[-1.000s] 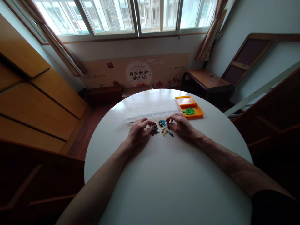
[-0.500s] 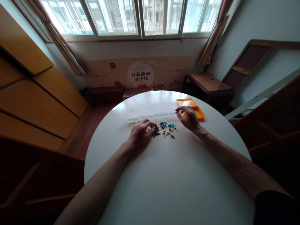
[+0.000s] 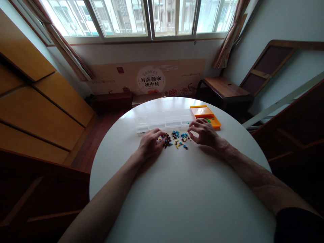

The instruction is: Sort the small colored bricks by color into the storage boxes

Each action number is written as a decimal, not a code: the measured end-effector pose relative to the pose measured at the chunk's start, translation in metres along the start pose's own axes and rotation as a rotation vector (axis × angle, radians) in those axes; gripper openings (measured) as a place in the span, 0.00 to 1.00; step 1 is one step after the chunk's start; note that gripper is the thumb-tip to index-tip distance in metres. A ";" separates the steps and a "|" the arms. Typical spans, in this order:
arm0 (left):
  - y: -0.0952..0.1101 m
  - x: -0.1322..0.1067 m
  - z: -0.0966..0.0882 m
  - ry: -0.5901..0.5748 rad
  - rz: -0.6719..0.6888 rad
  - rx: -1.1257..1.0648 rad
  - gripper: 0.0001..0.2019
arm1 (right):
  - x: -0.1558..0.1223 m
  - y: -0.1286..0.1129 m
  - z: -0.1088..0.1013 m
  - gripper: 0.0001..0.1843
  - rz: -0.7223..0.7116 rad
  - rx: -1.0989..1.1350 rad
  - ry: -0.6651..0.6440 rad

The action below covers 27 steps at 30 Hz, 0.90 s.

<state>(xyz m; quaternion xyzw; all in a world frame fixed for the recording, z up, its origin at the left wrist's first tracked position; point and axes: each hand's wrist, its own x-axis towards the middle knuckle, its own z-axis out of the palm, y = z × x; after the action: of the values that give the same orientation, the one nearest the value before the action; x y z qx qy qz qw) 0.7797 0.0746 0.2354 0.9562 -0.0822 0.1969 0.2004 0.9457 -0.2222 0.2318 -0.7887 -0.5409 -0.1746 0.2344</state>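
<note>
A round white table (image 3: 182, 195) stands under a wide window (image 3: 141, 17) with curtains at both ends; a printed panel (image 3: 149, 80) leans along the wall below the sill; wooden cabinets (image 3: 37, 111) line the left side, and a dark wooden stool (image 3: 224, 88) sits beyond the table on the right.

On the table there is one clear divided box (image 3: 164, 119), one orange tray (image 3: 202, 110) just to its right, and one loose heap of small pieces (image 3: 176, 139) in brown, blue and yellow just in front of the box; the pieces are too small and too many to count; a few green pieces (image 3: 208, 119) lie in the tray, partly behind the right hand.

The left hand (image 3: 150, 144) rests on the table at the left edge of the heap, fingers curled down with the tips among the brown pieces; whether it pinches one I cannot tell. The right hand (image 3: 204, 132) is at the right edge of the heap, in front of the tray, fingers spread and curved, thumb and forefinger apart, with nothing seen between them.
</note>
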 end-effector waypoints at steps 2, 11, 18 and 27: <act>0.000 0.000 0.000 -0.001 0.001 0.000 0.09 | -0.001 -0.002 0.000 0.07 0.006 0.017 -0.007; 0.001 0.000 -0.002 -0.020 0.024 -0.022 0.09 | -0.002 0.000 0.008 0.04 0.049 0.136 -0.001; 0.002 0.000 -0.003 -0.015 0.024 -0.025 0.08 | 0.000 0.002 0.010 0.07 0.115 0.065 0.143; 0.002 0.001 -0.002 -0.010 0.009 -0.011 0.08 | 0.008 0.022 0.016 0.09 0.253 -0.074 0.296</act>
<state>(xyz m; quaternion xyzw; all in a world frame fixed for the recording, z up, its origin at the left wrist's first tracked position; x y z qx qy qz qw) 0.7788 0.0734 0.2385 0.9557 -0.0886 0.1927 0.2041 0.9689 -0.2143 0.2190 -0.8241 -0.3904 -0.2778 0.3022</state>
